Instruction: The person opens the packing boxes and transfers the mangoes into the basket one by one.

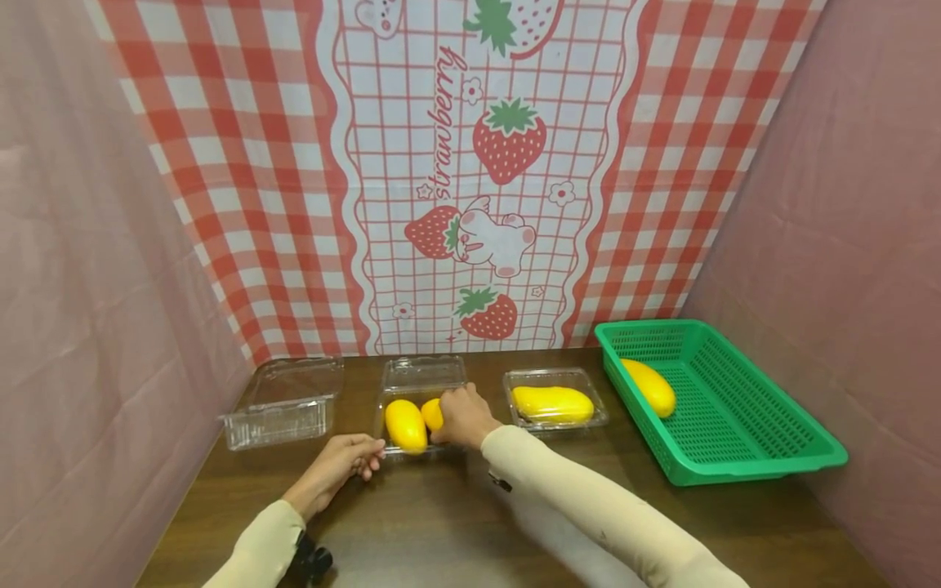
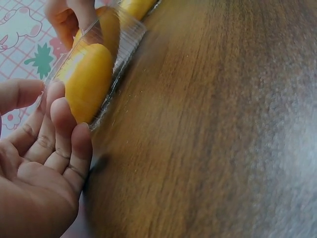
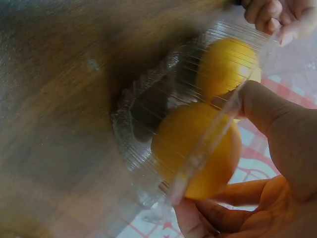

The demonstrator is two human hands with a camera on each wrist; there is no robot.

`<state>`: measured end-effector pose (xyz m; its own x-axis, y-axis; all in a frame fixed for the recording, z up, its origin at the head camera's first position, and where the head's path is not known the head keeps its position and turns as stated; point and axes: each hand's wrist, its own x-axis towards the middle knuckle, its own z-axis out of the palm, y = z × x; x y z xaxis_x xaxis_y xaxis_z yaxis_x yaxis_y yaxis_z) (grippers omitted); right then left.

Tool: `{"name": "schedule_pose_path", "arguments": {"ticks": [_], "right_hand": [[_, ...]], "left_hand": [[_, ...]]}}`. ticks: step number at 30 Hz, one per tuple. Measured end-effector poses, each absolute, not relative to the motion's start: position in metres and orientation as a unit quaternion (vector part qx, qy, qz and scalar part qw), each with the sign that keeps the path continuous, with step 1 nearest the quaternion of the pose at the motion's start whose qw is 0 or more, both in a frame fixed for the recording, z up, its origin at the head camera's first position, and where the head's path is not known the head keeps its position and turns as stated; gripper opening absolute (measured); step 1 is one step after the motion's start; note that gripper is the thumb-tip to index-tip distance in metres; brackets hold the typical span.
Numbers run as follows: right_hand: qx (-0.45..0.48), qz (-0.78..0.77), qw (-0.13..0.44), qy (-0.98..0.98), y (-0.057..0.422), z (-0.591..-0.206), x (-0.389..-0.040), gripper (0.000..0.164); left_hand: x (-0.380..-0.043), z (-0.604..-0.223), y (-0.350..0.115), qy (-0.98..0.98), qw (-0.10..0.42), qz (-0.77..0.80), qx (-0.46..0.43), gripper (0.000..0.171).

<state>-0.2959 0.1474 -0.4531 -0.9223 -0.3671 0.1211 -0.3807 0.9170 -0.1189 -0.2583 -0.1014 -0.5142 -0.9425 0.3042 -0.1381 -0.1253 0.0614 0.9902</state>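
A clear plastic clamshell box stands open mid-table, its lid tipped back. One yellow mango lies in its left half. My right hand grips a second mango beside it, thumb on one side and fingers on the other, as the right wrist view shows; the hand covers much of this fruit in the head view. At the box's front left corner, my left hand pinches the rim between thumb and index finger. Its other fingers are loosely bent near the wall.
Right of the box is a closed clear box with yellow mango inside. Another open clear box stands at the left. A green plastic basket at the right holds one mango. A strawberry-print cloth hangs behind the table.
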Motion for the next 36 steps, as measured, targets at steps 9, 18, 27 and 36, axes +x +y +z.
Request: {"name": "schedule_pose_path", "arguments": {"ticks": [9, 18, 27, 36], "right_hand": [[0.189, 0.084, 0.057, -0.977, 0.157, -0.441, -0.300, 0.043], [0.206, 0.086, 0.097, -0.970, 0.165, -0.437, -0.297, 0.038], [0.224, 0.110, 0.122, -0.961, 0.174, -0.436, -0.297, 0.061], [0.218, 0.125, 0.124, -0.960, 0.180, -0.435, -0.302, 0.064]], "left_hand": [[-0.258, -0.513, -0.100, 0.711, 0.152, 0.684, 0.053, 0.030], [-0.257, -0.514, -0.099, 0.714, 0.146, 0.683, 0.044, 0.028], [-0.256, -0.515, -0.099, 0.715, 0.146, 0.682, 0.047, 0.027], [-0.257, -0.514, -0.098, 0.715, 0.146, 0.682, 0.047, 0.026]]}}
